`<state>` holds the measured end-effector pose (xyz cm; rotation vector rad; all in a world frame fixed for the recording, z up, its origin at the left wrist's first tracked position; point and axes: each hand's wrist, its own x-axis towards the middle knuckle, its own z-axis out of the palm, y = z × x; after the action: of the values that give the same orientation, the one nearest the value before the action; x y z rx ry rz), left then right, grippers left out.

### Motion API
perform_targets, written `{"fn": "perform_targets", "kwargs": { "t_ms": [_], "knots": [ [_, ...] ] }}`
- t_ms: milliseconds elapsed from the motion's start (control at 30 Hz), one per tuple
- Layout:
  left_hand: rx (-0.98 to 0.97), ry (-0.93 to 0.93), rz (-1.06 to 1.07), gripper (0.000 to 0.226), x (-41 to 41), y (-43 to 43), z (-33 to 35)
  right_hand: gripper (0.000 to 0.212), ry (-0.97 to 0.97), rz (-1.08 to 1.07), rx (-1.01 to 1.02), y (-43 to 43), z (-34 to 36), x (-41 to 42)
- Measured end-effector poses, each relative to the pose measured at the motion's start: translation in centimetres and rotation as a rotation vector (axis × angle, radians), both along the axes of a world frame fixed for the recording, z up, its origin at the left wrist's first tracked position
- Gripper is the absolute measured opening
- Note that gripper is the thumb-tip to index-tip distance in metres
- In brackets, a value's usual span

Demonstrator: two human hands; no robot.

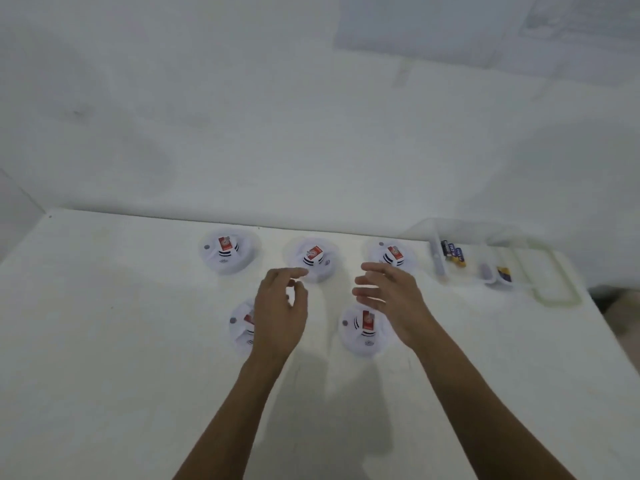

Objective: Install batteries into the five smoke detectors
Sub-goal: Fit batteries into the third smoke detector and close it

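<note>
Both hands empty with fingers loosely spread, the right hand (pixel 388 296) nearer the batteries (pixel 453 254) at its two o'clock; the left hand (pixel 280 306) hovers between the detectors (pixel 313 259).

left hand (pixel 280 306) empty | right hand (pixel 388 296) empty | five detectors (pixel 313 259)

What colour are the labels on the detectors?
Red, on each round white smoke detector; clearest in the head view.
</note>
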<state>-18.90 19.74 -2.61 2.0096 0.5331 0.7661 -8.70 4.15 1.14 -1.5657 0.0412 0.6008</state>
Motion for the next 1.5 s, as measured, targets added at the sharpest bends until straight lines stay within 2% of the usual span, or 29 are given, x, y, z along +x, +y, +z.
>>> {"fn": "perform_targets", "kwargs": {
  "t_ms": [200, 367, 433, 567, 700, 833, 1033, 1133, 1300, 1433, 1500],
  "knots": [
    [0.013, 0.153, -0.298, 0.024, 6.8, -1.8, -0.5, 0.018, -0.073, -0.138, -0.124, -3.7, -0.3, 4.9],
    [-0.030, 0.322, -0.429, 0.030, 11.4, -3.1, -1.3, 0.044, 0.026, -0.206, -0.195, -5.1, -2.0, 7.0],
    [-0.092, 0.396, -0.458, 0.036, 12.8, -3.7, -1.6, 0.046, 0.091, -0.205, -0.199, -5.2, -2.5, 7.4],
    [-0.260, 0.544, -0.517, 0.049, 14.7, -4.6, -1.9, 0.027, 0.130, -0.185, -0.199, -4.9, -2.9, 7.3],
    [-0.586, 0.527, -0.502, 0.053, 15.7, -5.3, -1.1, 0.021, 0.141, -0.198, -0.189, -4.7, -3.2, 7.3],
    [-0.684, 0.509, -0.443, 0.059, 15.6, -5.5, -0.8, 0.022, 0.126, -0.198, -0.172, -5.1, -3.4, 7.1],
    [-0.774, 0.578, -0.462, 0.039, 13.6, -6.1, -0.4, 0.031, 0.052, -0.255, -0.005, -6.4, -3.2, 6.1],
    [-0.739, 0.548, -0.457, 0.039, 12.3, -7.3, -0.2, 0.035, 0.010, -0.237, 0.110, -7.0, -2.4, 5.1],
    [-0.392, 0.427, -0.353, 0.039, 9.8, -9.3, 2.5, 0.038, -0.020, -0.173, 0.263, -9.0, -0.7, 2.7],
    [-0.265, 0.463, -0.387, 0.070, 8.1, -11.2, 4.5, 0.037, -0.088, -0.134, 0.303, -10.8, 1.1, 0.5],
    [-0.302, 0.442, -0.418, 0.077, 7.2, -12.6, 5.4, 0.034, -0.140, -0.090, 0.309, -11.6, 2.1, -0.8]
  ]
}}
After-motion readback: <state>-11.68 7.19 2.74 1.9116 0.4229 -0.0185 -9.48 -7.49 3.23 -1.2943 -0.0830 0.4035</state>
